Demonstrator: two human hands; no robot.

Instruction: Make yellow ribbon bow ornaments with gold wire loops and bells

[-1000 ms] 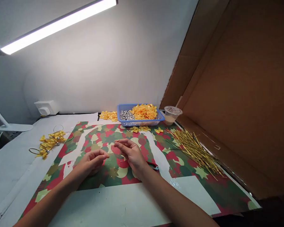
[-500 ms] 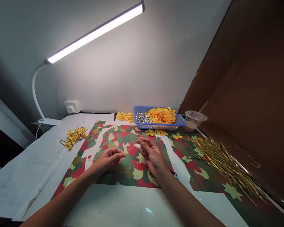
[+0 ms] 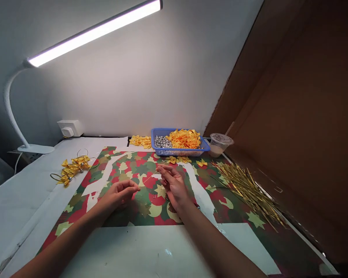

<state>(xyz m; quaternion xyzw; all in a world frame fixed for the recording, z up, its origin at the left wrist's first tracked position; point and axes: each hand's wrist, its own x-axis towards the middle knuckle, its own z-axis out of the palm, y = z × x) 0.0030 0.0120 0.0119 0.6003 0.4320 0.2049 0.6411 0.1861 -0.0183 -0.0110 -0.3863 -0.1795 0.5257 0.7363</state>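
Note:
Both hands hover over a red and green star-patterned sheet (image 3: pixel 127 166) at the table's middle. My right hand (image 3: pixel 171 182) pinches a thin gold wire (image 3: pixel 149 178) that slants down to the left from its fingertips. My left hand (image 3: pixel 118 194) rests on the sheet, fingers curled with the tips together; what they hold, if anything, is too small to make out. The wire's free end lies between the two hands.
A blue basket (image 3: pixel 179 151) of silver beads and yellow bows stands at the back. Loose yellow bows (image 3: pixel 140 141) lie beside it. A plastic cup (image 3: pixel 219 143), a pile of gold wires (image 3: pixel 246 185), finished bow rings (image 3: pixel 71 170), a desk lamp (image 3: pixel 34 148) and a cardboard wall (image 3: pixel 301 116) surround the sheet.
My right hand now shows a thin gold wire pinched at its fingertips. Both hands stayed close together over the sheet while the head camera swung about.

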